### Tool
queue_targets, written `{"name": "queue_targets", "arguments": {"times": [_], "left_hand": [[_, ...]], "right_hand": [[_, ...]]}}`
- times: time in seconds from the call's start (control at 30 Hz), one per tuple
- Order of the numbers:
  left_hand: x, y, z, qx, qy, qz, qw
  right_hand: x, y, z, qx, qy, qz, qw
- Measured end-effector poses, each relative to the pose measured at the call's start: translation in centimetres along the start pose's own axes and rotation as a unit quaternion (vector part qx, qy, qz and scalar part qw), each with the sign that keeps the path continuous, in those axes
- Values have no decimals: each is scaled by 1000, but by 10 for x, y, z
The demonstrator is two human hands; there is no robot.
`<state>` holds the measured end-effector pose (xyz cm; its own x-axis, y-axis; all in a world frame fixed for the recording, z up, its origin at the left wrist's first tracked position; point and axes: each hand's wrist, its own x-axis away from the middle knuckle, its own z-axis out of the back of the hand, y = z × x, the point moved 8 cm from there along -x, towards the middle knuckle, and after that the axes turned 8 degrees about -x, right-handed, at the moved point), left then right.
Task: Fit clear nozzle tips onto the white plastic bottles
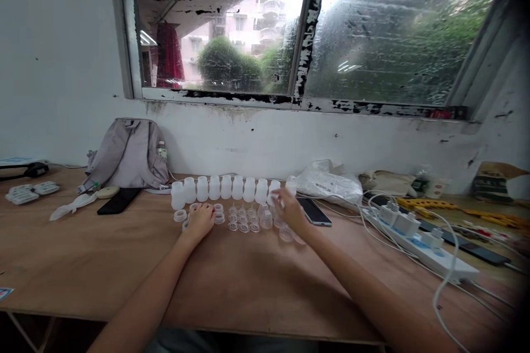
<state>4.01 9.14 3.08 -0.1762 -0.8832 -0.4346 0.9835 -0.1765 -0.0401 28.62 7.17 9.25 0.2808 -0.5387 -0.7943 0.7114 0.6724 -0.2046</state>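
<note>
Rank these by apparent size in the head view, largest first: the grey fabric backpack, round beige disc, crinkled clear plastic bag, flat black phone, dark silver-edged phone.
1. Grey fabric backpack
2. Crinkled clear plastic bag
3. Flat black phone and dark silver-edged phone: too alike to rank
4. Round beige disc

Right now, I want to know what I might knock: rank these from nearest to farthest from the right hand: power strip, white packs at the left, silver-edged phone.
From the right hand:
1. Silver-edged phone, just to its right.
2. Power strip, farther right, with plugs and cables.
3. White packs, far over at the table's left end.
</note>
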Motion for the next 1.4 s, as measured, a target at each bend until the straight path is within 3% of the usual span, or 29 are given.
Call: {"name": "queue_targets", "arguments": {"times": [0.07,0.13,0.3,0.47,0.6,0.8,0.87,1.07,1.23,1.4], "left_hand": [[0,4,5,2,16,-9,1000],[1,8,9,6,31,-24,999],[5,17,7,13,52,-88,995],[7,22,2,11,71,-124,990],[6,27,14,62,119,-127,983],[14,42,37,193,164,-158,954],[19,49,42,218,157,-172,948],[32,67,51,286,85,-212,931],[40,82,56,292,62,-266,916],[41,91,50,269,32,-304,913]], "right_hand": [[22,-45,-33,21,-131,61,989],[40,-70,-53,59,-178,70,980],[56,-59,-67,97,-199,-41,974],[60,-40,-68,89,-181,-100,974],[60,-30,-70,51,-159,-135,977],[50,-37,-50,-55,-55,-90,993],[51,-44,-47,-104,-49,-79,990],[62,-74,-70,-178,-197,-22,964],[54,-55,-61,-262,-124,-91,953],[54,-30,-57,-247,-65,-167,952]]}}
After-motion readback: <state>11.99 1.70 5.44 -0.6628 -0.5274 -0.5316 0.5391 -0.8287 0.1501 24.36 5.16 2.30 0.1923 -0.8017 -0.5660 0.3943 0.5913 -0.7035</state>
